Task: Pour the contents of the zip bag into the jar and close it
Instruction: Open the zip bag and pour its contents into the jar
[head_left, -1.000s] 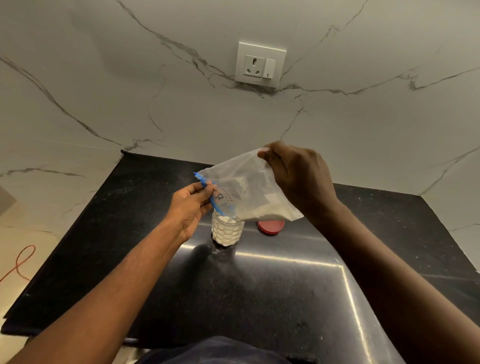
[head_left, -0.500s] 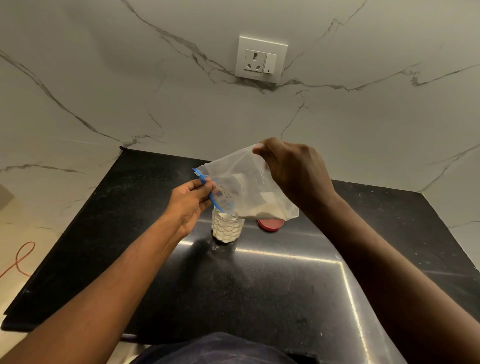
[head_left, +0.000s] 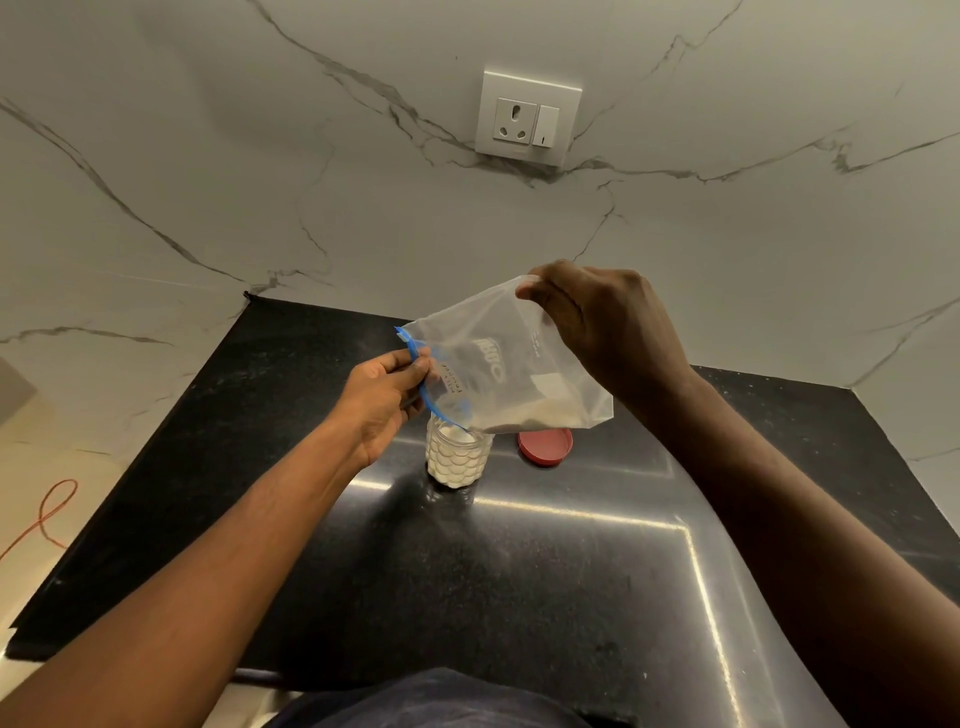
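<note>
- Far left, an orange cord (head_left: 47, 514) loops on the floor and runs off the edge of the shot, so you can't see where it goes.
- One dark counter (head_left: 519, 582), and your forearms cover a good chunk of it. Its near edge is partly hidden behind your dark clothing at the bottom.
- Your left hand (head_left: 387, 400) is pinching the blue zip strip at the open mouth of the zip bag (head_left: 498, 364), thumb on top and fingers curled under it. Some of those fingers sit behind the plastic, so the grip isn't fully visible.
- One jar (head_left: 458, 457), upright on the counter, scale-patterned glass with white stuff filling it. It sits just below and to the right of your left hand, right under the lower corner of the bag mouth. The bag hides the jar's rim, so I can't tell if they're touching.
- One bag, tilted mouth-down toward the jar. The print on it is too blurry to read. A bit of pale powder sits along its lower edge.
- One red lid (head_left: 545, 447) lies flat on the counter just right of the jar, its back half hidden by the bag.
- Your right hand (head_left: 602, 327) is closed on the bag's raised bottom corner, up high, with the fingertips tucked out of view.
- One wall socket (head_left: 529, 119) on the marble above.
</note>
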